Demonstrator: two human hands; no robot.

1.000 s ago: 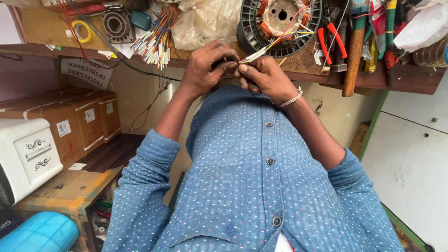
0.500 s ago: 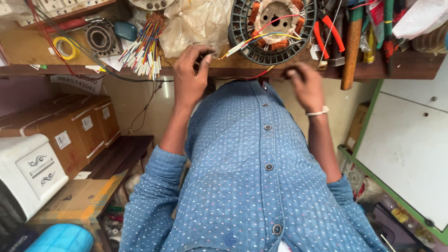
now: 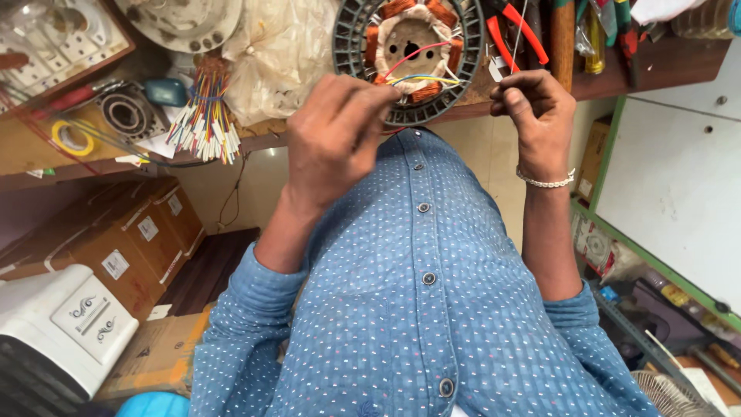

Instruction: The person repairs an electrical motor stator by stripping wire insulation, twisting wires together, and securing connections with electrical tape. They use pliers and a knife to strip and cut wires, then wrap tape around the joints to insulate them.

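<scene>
Both hands had risen — left hand (image 3: 340,135) pinching stator (image 3: 409,58) leads, right hand (image 3: 532,108) pinching a thin wire (image 3: 519,38); best kept taut, w/o kinks.

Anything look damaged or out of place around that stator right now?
Nothing stands out as damaged. The stator lies flat on the wooden bench, its coloured lead wires trailing loose toward the left hand. The right hand pinches a thin wire.

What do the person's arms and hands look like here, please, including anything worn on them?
Both hands are bare: left hand, right hand. The arms wear a blue shirt with small pale dots, its sleeves pushed up toward the elbows. A thin beaded bracelet circles the right wrist.
</scene>
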